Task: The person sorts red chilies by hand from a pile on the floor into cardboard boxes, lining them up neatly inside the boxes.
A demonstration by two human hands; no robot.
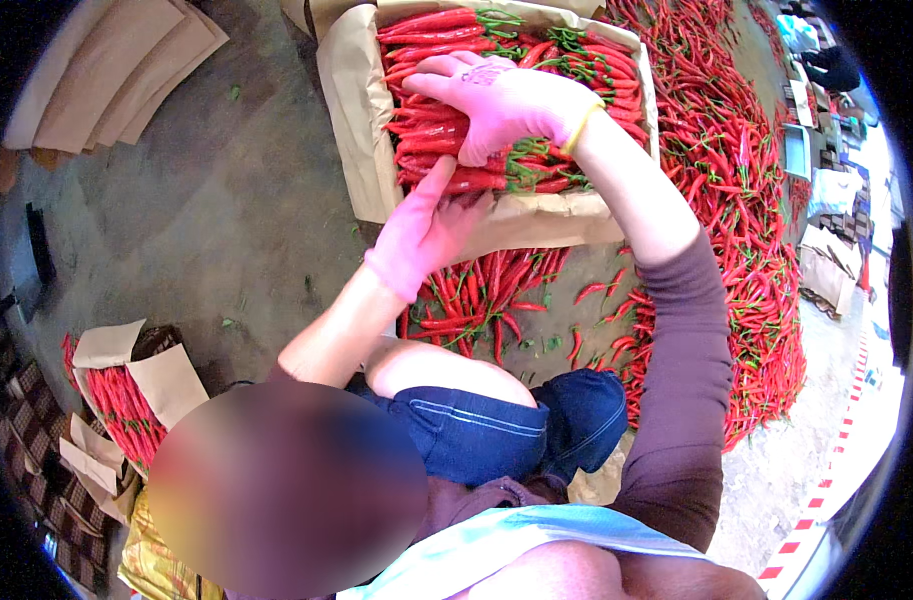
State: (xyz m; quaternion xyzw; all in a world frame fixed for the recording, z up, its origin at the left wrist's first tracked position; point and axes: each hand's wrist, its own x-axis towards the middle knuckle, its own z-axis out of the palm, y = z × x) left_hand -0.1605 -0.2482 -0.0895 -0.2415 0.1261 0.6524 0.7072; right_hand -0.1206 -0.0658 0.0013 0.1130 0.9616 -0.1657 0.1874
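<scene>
Both my hands wear pink knit gloves. In front of me stands a box lined with brown paper (pixel 359 112), filled with rows of red chili peppers (pixel 426 127) with green stems. My right hand (pixel 501 101) lies palm down across the peppers with fingers spread, its glove edged in yellow at the wrist. At the near wall of the box is my left hand (pixel 430 232), its thumb raised onto the nearest peppers and its other fingers over the paper edge. Whether either hand grips a pepper cannot be told.
A large heap of loose chili peppers (pixel 734 225) spreads along the right. More peppers (pixel 486 300) lie on the floor below the box. Flat brown paper sheets (pixel 119 67) are stacked at upper left. Another paper-lined box of peppers (pixel 126 405) stands at lower left, near a yellow sack (pixel 156 555).
</scene>
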